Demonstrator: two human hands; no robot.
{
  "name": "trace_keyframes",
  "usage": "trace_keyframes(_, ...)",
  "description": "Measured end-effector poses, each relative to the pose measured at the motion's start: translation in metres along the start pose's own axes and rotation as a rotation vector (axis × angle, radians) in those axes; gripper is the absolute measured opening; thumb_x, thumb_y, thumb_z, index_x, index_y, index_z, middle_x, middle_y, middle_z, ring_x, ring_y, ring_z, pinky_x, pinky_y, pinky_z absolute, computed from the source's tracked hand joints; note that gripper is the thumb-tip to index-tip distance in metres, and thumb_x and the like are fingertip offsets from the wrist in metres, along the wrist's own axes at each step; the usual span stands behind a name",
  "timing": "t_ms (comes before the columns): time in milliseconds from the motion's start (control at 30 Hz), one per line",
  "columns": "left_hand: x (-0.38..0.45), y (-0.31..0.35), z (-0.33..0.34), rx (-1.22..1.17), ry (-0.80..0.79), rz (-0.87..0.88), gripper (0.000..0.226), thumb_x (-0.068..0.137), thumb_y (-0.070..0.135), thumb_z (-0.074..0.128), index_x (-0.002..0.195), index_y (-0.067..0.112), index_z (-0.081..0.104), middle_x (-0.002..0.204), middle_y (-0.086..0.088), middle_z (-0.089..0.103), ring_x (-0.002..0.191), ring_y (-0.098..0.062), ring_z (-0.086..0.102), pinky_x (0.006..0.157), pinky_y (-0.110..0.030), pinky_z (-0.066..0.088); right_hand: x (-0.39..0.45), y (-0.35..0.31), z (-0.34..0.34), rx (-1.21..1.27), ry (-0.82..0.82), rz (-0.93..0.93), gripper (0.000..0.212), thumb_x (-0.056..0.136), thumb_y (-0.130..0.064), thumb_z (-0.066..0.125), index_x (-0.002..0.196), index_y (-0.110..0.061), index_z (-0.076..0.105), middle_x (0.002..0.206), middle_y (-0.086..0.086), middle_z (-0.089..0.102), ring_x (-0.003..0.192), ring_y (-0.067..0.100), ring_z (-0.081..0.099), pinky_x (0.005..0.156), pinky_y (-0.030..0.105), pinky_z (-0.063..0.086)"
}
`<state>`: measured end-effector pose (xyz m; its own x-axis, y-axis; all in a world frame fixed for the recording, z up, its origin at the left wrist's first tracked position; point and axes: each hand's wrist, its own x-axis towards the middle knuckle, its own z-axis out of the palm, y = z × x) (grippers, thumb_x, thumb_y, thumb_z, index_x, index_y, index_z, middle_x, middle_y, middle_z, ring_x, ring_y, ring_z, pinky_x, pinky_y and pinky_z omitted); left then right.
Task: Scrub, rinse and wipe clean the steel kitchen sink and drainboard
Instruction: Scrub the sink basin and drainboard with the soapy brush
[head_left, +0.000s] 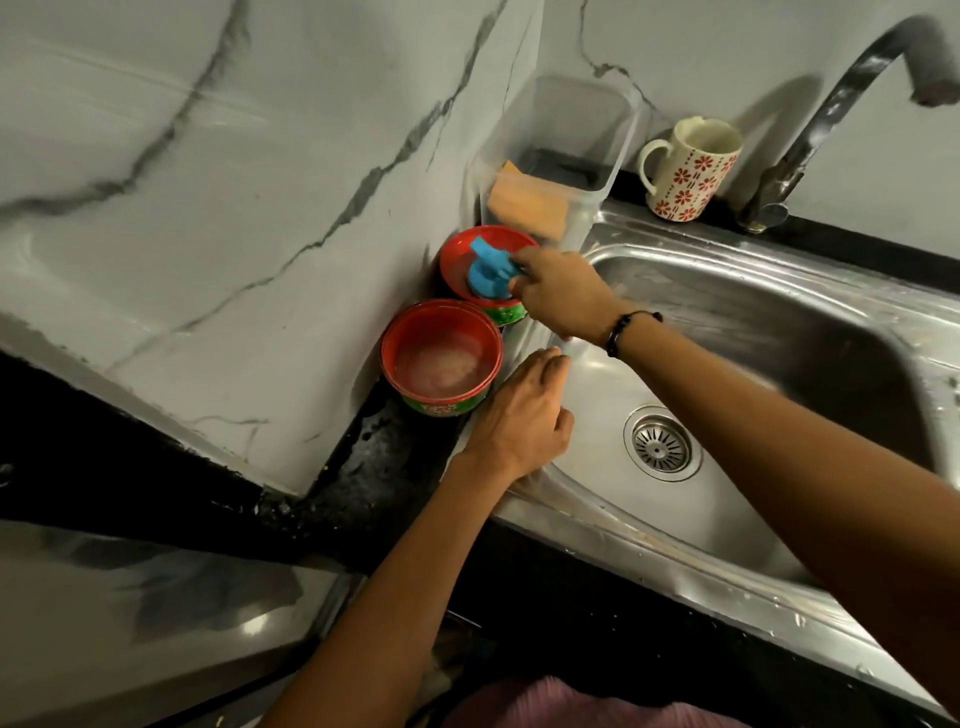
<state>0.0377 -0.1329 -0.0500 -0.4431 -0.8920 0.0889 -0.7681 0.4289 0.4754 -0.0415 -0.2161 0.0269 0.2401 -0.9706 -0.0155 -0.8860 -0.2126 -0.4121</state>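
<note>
Nearest: steel sink (769, 332), basin bare, drain strainer (661, 442) showing, rim w/ pale streaks and specks. Looks like soap residue, though lighting's dim so can't be sure.

Left hand (522, 415) rests on the sink's left rim, fingers loosely bent, holding nothing, prob. bracing. Just beside it on the black worktop (384, 467): near red tub (441, 358), open, cloudy whitish paste inside, likely dishwash soap.

Further back, right hand (558, 296), bead bracelet on wrist, reaches across to the far red tub (485, 270). Its grip pinches a blue scrubber (491, 270) sitting in that tub; fingertips closed on the scrubber's right edge.

Beyond: clear plastic container (561, 156) against the marble wall, orange sponge (527, 200) inside. Floral mug (688, 169) on the back ledge, tap (841, 93) arching over the basin at far right.

Step in hand, as I read it: start of the scrub phase, i.e. picking up or loading the scrubber w/ soap. Sink not yet lathered, no water running.

Next move calls for: lift scrubber clear of the tub w/o tipping it, carry it right over the rim, then press it flat to the basin wall and work in strokes. Left hand should stay braced.
</note>
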Motion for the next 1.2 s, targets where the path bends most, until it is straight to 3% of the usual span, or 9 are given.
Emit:
trace_keyframes(100,0.006,-0.004,0.002,-0.017,0.001,0.009,0.058,0.084,0.01,0.043,0.14,-0.001,0.032,0.144,-0.019,0.035,0.135,-0.028,0.032,0.109,-0.034,0.028,-0.014,0.01,-0.004,-0.017,0.143,-0.133,0.044,0.091,-0.014,0.05,0.135,-0.015,0.045,0.116,0.013,0.062,0.099,0.034,0.059,0.077,0.033,0.044)
trace_keyframes(267,0.017,-0.009,0.012,0.016,-0.012,0.016,0.055,0.073,0.009,0.041,0.123,-0.011,0.048,0.128,-0.029,0.05,0.121,-0.039,0.047,0.104,-0.041,0.036,-0.053,0.073,-0.024,-0.227,0.363,-0.377,0.039,0.085,-0.017,0.047,0.124,-0.019,0.049,0.105,0.008,0.066,0.079,0.033,0.063,0.052,0.037,0.051)
trace_keyframes(433,0.055,-0.001,0.02,0.112,-0.025,0.073,0.04,0.065,0.004,0.053,0.103,-0.007,0.062,0.112,-0.026,0.06,0.108,-0.037,0.058,0.092,-0.037,0.047,-0.05,0.172,-0.027,-0.388,0.169,-0.261,0.02,0.084,-0.017,0.045,0.103,-0.011,0.043,0.086,0.014,0.065,0.055,0.032,0.056,0.041,0.029,0.039)
trace_keyframes(533,0.082,-0.001,0.028,0.205,-0.008,0.155,0.037,0.067,0.01,0.036,0.086,-0.002,0.066,0.091,-0.019,0.066,0.09,-0.033,0.064,0.081,-0.034,0.05,-0.02,0.212,-0.019,-0.525,0.0,-0.175,0.031,0.091,-0.022,0.049,0.118,-0.007,0.046,0.093,0.014,0.066,0.056,0.026,0.046,0.044,0.022,0.021)
trace_keyframes(667,0.1,-0.018,0.039,0.276,-0.127,0.217,0.037,0.069,0.009,0.029,0.077,0.001,0.064,0.084,-0.018,0.064,0.083,-0.035,0.063,0.071,-0.039,0.054,0.025,0.221,-0.009,-0.548,-0.085,-0.469,0.057,0.091,-0.055,0.028,0.114,-0.011,0.056,0.083,0.011,0.069,0.051,0.029,0.056,0.045,0.016,0.016)
trace_keyframes(767,0.102,-0.022,0.043,0.267,-0.131,0.222,0.034,0.07,0.011,0.032,0.077,0.002,0.064,0.084,-0.015,0.065,0.082,-0.032,0.063,0.07,-0.038,0.054,0.051,0.232,-0.008,-0.704,-0.079,-0.618,0.042,0.09,-0.05,0.041,0.099,-0.014,0.061,0.069,0.008,0.065,0.045,0.028,0.057,0.045,0.019,0.026)
trace_keyframes(833,0.099,-0.021,0.044,0.242,-0.122,0.219,0.035,0.07,0.014,0.032,0.078,0.003,0.064,0.084,-0.013,0.064,0.083,-0.029,0.062,0.072,-0.036,0.054,0.056,0.242,-0.009,-0.776,-0.071,-0.614,0.031,0.085,-0.041,0.059,0.097,-0.012,0.061,0.068,0.009,0.065,0.047,0.028,0.058,0.044,0.021,0.029)
trace_keyframes(1033,0.1,-0.019,0.045,0.214,-0.04,0.208,0.035,0.068,0.02,0.033,0.076,0.005,0.064,0.081,-0.01,0.064,0.081,-0.026,0.062,0.073,-0.031,0.05,0.024,0.251,0.012,-0.659,0.09,-0.243,0.038,0.079,-0.036,0.071,0.097,-0.004,0.061,0.064,0.014,0.063,0.042,0.032,0.056,0.048,0.017,0.019)
trace_keyframes(1200,0.103,-0.018,0.046,0.157,-0.04,0.194,0.037,0.066,0.021,0.032,0.075,0.004,0.063,0.079,-0.012,0.064,0.08,-0.029,0.063,0.071,-0.033,0.054,0.035,0.23,0.063,-0.475,0.037,-0.291,0.026,0.074,-0.012,0.072,0.091,0.002,0.059,0.056,0.016,0.06,0.035,0.033,0.05,0.04,0.026,0.039)
